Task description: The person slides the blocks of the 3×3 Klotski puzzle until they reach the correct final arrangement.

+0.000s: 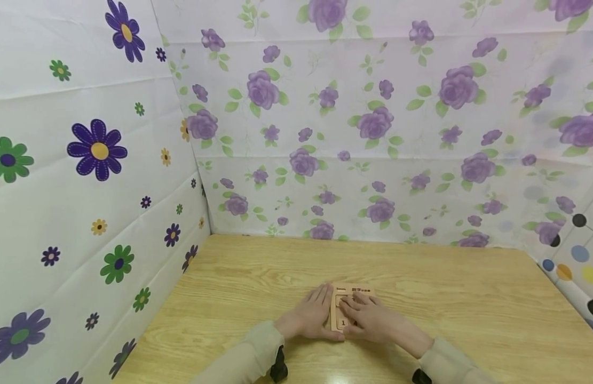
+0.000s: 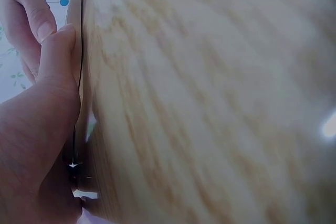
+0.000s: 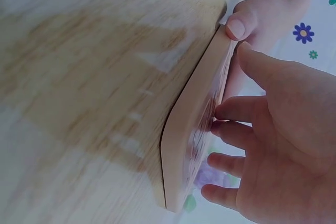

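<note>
A thin, light-wood number board (image 1: 343, 322), with printed characters along its far edge and framed numerals such as 1, lies flat on the table. My left hand (image 1: 311, 316) rests along its left side with the fingers stretched forward, its thumb at the near edge. Over the right part of the board is my right hand (image 1: 375, 319), hiding much of the print. In the right wrist view, this hand's loosely bent fingertips (image 3: 223, 111) meet the face of the board (image 3: 178, 145), and its thumb is close to the left thumb (image 3: 237, 29) at the corner.
The wood-grain table (image 1: 248, 277) stretches out around the board. A white cloth with purple roses (image 1: 375, 122) hangs behind it, a daisy-printed cloth (image 1: 99, 150) at the left, and a dotted cloth (image 1: 579, 253) at the right. Dark straps (image 1: 278, 368) circle both wrists.
</note>
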Demonstrator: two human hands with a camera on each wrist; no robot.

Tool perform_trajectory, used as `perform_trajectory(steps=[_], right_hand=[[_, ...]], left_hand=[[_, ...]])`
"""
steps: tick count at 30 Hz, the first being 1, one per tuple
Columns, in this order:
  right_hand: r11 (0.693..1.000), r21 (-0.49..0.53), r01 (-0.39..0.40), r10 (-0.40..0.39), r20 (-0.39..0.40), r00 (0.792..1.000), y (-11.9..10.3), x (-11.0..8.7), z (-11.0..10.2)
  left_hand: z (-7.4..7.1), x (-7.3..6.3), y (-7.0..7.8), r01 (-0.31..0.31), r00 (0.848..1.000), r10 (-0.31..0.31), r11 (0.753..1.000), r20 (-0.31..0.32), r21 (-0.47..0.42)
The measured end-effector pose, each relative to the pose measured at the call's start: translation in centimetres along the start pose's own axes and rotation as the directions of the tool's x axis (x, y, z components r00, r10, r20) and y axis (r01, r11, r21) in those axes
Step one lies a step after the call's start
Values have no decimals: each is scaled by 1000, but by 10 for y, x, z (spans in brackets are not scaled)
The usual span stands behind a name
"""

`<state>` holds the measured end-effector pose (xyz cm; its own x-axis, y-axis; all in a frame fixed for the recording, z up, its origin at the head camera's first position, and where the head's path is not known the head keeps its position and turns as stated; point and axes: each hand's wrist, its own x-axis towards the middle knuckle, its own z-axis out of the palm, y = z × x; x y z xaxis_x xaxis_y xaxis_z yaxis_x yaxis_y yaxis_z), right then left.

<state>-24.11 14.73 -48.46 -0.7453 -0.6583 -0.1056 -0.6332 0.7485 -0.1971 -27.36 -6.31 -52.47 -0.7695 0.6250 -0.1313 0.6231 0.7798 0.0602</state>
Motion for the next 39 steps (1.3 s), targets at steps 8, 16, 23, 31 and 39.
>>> perform_trajectory(steps=[8,16,23,31,39], right_hand=[[1000,-15,2,-2,-5,1000,-1,-2,1],[998,-58,18,-19,-30,999,0,-5,4],[999,-49,23,-24,-29,999,1,-7,9],[997,-64,34,-37,-50,998,5,-7,14],[997,-70,34,-38,-50,998,3,-11,14]], left_hand=[[0,0,0,-7,1000,7,1000,-1,-11],[2,1,0,1,1000,-1,1000,-6,2],[-1,-1,2,-6,1000,6,999,-18,37],[-3,-3,2,-5,1000,5,1000,-20,17],[0,-2,2,-9,999,10,1000,-31,29]])
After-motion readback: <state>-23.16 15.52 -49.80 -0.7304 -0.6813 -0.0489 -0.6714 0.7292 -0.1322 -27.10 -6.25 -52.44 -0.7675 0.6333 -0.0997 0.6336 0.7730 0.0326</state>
